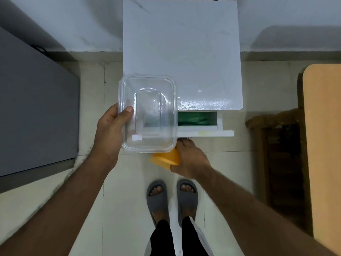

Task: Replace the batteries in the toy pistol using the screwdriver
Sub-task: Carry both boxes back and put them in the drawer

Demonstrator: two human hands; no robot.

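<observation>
A person stands at a small white surface, seen from above, with an open drawer pulled out from its near edge. The left hand grips a clear plastic box by its left side, thumb curled over the rim, and holds it above the near left corner of the surface, over the left part of the drawer. Through the box's clear walls a smaller clear shape and a pale label can be made out, but its contents are too blurred to name. The right hand is just below the drawer front, fingers wrapped around an orange plastic item that sits partly under the box's near edge; whether this is the toy pistol cannot be told from this angle. Something green lies inside the drawer, to the right of the box. Grey slippers and tiled floor show below the drawer. A dark grey cabinet stands well to the left of the surface, and a wooden stool and an orange board to its right.
</observation>
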